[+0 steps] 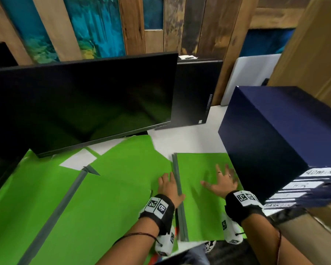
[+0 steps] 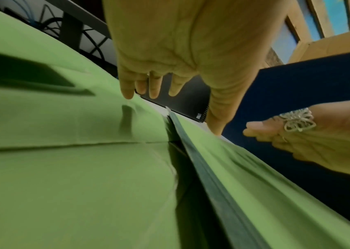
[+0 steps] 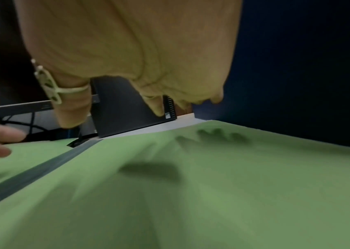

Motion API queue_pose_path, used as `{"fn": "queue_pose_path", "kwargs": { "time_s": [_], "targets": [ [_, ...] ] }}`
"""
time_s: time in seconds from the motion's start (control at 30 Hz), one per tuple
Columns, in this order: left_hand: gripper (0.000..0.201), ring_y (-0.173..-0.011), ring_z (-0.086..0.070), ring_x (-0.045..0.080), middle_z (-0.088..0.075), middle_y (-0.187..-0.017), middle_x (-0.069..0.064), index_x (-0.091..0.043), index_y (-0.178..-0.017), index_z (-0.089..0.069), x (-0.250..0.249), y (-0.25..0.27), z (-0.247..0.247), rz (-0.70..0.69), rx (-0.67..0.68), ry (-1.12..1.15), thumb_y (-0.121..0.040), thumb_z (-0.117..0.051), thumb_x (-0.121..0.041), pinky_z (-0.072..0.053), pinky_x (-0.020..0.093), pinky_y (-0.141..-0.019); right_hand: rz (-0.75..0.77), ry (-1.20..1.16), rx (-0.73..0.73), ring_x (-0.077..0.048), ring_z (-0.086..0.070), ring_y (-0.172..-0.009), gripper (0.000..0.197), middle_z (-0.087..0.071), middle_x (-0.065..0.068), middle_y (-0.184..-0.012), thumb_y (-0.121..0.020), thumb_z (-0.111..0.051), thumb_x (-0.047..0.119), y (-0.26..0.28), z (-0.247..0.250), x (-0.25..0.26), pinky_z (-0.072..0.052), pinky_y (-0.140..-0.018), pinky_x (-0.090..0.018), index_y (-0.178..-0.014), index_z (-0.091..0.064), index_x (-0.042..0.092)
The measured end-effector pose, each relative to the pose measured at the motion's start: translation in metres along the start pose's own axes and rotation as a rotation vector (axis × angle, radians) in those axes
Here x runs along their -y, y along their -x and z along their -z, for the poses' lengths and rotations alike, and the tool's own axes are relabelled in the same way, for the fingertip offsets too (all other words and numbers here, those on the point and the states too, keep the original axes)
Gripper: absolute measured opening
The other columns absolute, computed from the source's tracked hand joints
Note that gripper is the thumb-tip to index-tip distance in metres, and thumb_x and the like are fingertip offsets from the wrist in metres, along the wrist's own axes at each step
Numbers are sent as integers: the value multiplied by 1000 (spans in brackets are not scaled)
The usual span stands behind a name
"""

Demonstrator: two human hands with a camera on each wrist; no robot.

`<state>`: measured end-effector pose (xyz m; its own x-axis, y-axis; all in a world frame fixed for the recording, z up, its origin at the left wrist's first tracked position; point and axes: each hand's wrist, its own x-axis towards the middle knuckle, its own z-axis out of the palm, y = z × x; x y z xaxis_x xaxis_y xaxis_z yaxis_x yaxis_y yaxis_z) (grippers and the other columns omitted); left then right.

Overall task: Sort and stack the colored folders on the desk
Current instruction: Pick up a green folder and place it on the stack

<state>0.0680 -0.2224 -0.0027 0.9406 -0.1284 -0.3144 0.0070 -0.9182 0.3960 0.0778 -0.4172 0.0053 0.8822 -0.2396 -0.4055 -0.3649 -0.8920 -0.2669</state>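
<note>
Several bright green folders with grey spine strips cover the white desk. One closed green folder (image 1: 203, 197) lies at the right, its grey spine (image 1: 177, 180) on its left edge. My right hand (image 1: 221, 180) hovers just above it with fingers spread; its shadow falls on the cover (image 3: 191, 185). My left hand (image 1: 169, 185) is flat beside the spine, fingers straight over the neighbouring green folder (image 1: 126, 165), fingertips (image 2: 128, 94) touching it. Another green folder (image 1: 46, 207) with a grey spine lies at the left.
A black monitor (image 1: 80, 104) stands over the far folders, with a black computer case (image 1: 193, 92) behind it. A dark blue box (image 1: 275, 134) with white labels sits close on the right, next to brown cardboard (image 1: 313, 44). Cables run under the monitor (image 2: 42, 21).
</note>
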Motion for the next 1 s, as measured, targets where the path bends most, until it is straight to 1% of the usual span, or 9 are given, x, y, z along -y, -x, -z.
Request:
{"fn": "queue_pose_path", "kwargs": {
  "time_s": [0.2, 0.3, 0.4, 0.47, 0.57, 0.7, 0.83, 0.9, 1.0],
  "targets": [
    [78, -143, -5, 32, -7, -156, 10, -23, -148, -15, 46, -1, 28, 75, -125, 51, -85, -61, -33, -12, 37, -120, 255, 65, 138, -33, 5, -146, 89, 9, -9, -158, -81, -55, 60, 12, -12, 43, -8, -114, -56, -150, -13, 23],
    [77, -144, -1, 34, -3, -157, 11, -27, -147, -17, 98, 10, 59, 174, -191, -40, -85, -62, -18, -11, 41, -120, 424, -57, 169, -27, -20, -144, 69, -17, -11, -156, -88, -56, 45, 26, -18, 86, -19, -117, -40, -145, -31, 16],
    [96, -144, 4, 35, 2, -157, 9, -34, -147, -14, 159, 26, 90, 358, -124, -99, -72, -75, -34, -12, 57, -114, 565, -54, 262, -23, -33, -138, 54, -38, -11, -148, -92, -54, 36, 39, -36, 138, -25, -114, -33, -139, -43, 12],
    [115, -143, 5, 39, 3, -157, 8, -39, -145, -10, 192, 35, 104, 478, -62, -103, -56, -82, -50, -14, 65, -108, 585, -28, 298, -25, -36, -136, 51, -40, -13, -145, -93, -53, 33, 45, -52, 174, -28, -113, -35, -138, -45, 10],
    [131, -142, -1, 44, 1, -156, 15, -36, -147, -2, 211, 43, 110, 587, -42, -41, -46, -84, -56, -18, 61, -111, 562, 36, 266, -28, -39, -132, 52, -42, -13, -142, -91, -54, 38, 49, -72, 221, -35, -108, -39, -137, -46, 13],
    [119, -141, -9, 44, -3, -156, 15, -34, -147, -7, 207, 43, 107, 594, -61, -46, -56, -82, -51, -24, 56, -112, 501, 54, 292, -29, -34, -134, 59, -39, -12, -145, -91, -49, 45, 52, -94, 260, -29, -111, -42, -139, -40, 12],
    [99, -140, -19, 42, -10, -155, 16, -21, -148, -10, 206, 37, 115, 606, -104, 22, -74, -75, -27, -26, 51, -113, 449, -127, 289, -26, -29, -137, 55, -38, -8, -146, -89, -54, 43, 59, -110, 270, -25, -112, -47, -137, -42, 20],
    [103, -141, -15, 42, -7, -156, 17, -20, -149, -9, 210, 39, 130, 599, -81, 1, -72, -77, -31, -24, 51, -114, 459, -223, 240, -23, -29, -136, 52, -38, -4, -145, -89, -54, 44, 63, -111, 266, -24, -107, -47, -135, -44, 23],
    [118, -143, 0, 41, 7, -157, 12, -34, -147, -8, 216, 47, 156, 494, -62, -56, -57, -83, -47, -18, 57, -114, 508, -334, 143, -20, -34, -131, 42, -42, 1, -138, -91, -54, 39, 67, -105, 256, -24, -103, -41, -129, -50, 23]
  ]
}}
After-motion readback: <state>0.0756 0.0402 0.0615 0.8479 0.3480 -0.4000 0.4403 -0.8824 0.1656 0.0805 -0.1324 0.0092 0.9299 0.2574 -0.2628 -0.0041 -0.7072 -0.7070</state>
